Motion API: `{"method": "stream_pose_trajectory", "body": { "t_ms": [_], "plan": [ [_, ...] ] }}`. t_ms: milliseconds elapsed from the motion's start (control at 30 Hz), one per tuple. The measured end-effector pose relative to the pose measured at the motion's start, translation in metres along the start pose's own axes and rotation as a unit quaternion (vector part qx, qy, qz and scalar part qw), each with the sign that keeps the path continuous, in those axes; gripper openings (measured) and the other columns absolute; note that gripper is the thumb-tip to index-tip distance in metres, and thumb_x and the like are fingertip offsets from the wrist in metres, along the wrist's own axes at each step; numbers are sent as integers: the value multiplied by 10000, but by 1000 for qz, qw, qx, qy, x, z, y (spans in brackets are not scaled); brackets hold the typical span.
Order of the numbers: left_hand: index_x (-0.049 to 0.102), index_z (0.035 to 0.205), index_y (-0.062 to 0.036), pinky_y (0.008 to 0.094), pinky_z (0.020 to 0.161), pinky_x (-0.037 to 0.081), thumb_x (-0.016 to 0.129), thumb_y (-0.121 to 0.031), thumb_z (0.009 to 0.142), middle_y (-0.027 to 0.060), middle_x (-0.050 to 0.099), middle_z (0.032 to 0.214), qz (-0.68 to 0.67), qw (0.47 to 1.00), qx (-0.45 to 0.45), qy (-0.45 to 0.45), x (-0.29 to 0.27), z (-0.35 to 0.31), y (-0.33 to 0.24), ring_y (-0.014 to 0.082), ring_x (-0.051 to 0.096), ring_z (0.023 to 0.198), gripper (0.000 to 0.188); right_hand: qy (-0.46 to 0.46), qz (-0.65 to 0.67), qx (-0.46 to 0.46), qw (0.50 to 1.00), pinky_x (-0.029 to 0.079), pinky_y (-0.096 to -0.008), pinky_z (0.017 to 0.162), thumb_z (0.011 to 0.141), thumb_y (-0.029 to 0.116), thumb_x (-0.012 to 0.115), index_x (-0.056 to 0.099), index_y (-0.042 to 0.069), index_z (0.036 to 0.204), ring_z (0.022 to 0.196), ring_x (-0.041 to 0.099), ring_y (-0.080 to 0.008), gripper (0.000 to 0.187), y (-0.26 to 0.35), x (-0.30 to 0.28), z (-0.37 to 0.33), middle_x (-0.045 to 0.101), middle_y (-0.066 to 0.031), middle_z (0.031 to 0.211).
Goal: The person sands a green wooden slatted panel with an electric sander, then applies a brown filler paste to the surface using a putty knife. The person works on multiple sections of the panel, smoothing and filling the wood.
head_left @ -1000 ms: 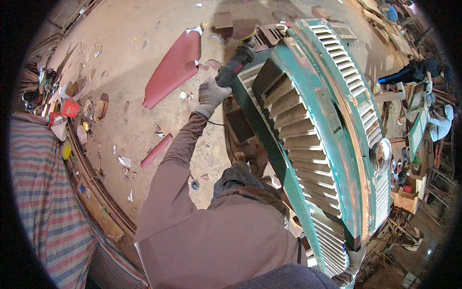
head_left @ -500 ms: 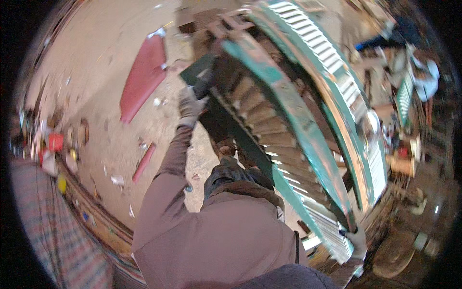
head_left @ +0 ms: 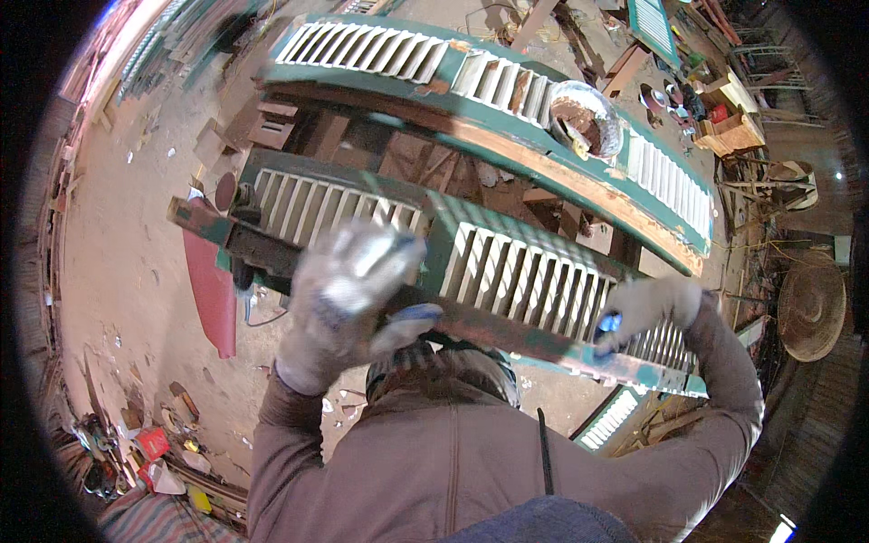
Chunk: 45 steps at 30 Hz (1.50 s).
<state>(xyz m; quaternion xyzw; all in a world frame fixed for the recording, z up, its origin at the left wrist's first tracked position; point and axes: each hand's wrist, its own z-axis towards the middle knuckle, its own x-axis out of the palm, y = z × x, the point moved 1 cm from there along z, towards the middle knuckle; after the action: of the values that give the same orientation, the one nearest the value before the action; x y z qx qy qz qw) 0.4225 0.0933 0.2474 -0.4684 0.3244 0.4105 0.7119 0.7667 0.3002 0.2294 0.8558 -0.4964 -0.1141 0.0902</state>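
A green louvered shutter (head_left: 439, 253) with pale slats lies across in front of me, its near rail worn to brown. My right hand (head_left: 654, 309), in a grey glove with blue on a fingertip, is curled over the near rail toward its right end. Above the left half of that rail is my gloved left hand (head_left: 348, 294), blurred, its thumb held apart from the fingers and nothing visible in it. Whether it touches the rail is hard to tell. Beyond lies a second green louvered shutter (head_left: 507, 142) with a bare wood edge. A bowl (head_left: 587, 116) with brown contents sits on it.
A dark red panel (head_left: 213, 299) lies on the floor at the left. Wooden boxes (head_left: 731, 136) and a round woven basket (head_left: 812, 306) are at the right. Another louvered panel (head_left: 608, 418) lies below the near shutter. Striped cloth (head_left: 158, 523) is at the lower left.
The near shutter has gone from steeply slanted to lying across, slats facing up. My left hand has left its far-left end; my right hand has moved from its right end onto the near rail.
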Motion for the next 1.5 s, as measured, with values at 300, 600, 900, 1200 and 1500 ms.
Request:
{"method": "stream_pose_trajectory", "body": {
  "t_ms": [300, 600, 900, 1200, 1500],
  "plan": [
    [715, 807, -119, 409, 766, 496, 739, -277, 718, 56, 716, 811, 33, 992, -96, 69, 41, 17, -18, 263, 683, 769, 182, -545, -72, 33, 835, 237, -448, 1239, 849, 502, 763, 284, 115, 1599, 1505, 258, -463, 970, -161, -183, 170, 252, -298, 1624],
    [763, 831, -139, 378, 781, 501, 758, -315, 727, 39, 735, 801, 13, 991, -124, 57, 38, 9, -24, 251, 701, 764, 205, -610, -134, -49, 779, 429, -450, 1077, 908, 350, 743, 609, 161, 1377, 1264, 574, -376, 523, -202, -223, 219, 645, -157, 1338],
    [676, 1292, -94, 408, 826, 542, 696, -324, 895, 165, 737, 1114, -6, 970, -239, 49, 31, 16, -28, 321, 725, 918, 459, -673, -253, -206, 663, 563, -405, 822, 901, 165, 616, 666, 192, 1317, 957, 700, -320, 420, -66, -130, 143, 691, -120, 1183],
    [735, 1149, -50, 365, 698, 578, 711, -351, 922, 164, 759, 959, 30, 988, -140, -48, 45, 1, -16, 285, 745, 772, 378, -589, -33, -459, 664, 556, -399, 910, 894, 59, 639, 663, 43, 1244, 1070, 692, -345, 352, 41, -25, 180, 687, -179, 1218],
    [696, 1195, -47, 339, 587, 573, 725, -109, 824, 134, 713, 1103, 228, 969, 70, -65, 37, -14, 0, 224, 731, 800, 377, -668, -337, -396, 532, 606, -380, 759, 833, 85, 682, 657, 22, 1286, 947, 736, -322, 458, 65, -25, 102, 695, -200, 1181]
  ]
}}
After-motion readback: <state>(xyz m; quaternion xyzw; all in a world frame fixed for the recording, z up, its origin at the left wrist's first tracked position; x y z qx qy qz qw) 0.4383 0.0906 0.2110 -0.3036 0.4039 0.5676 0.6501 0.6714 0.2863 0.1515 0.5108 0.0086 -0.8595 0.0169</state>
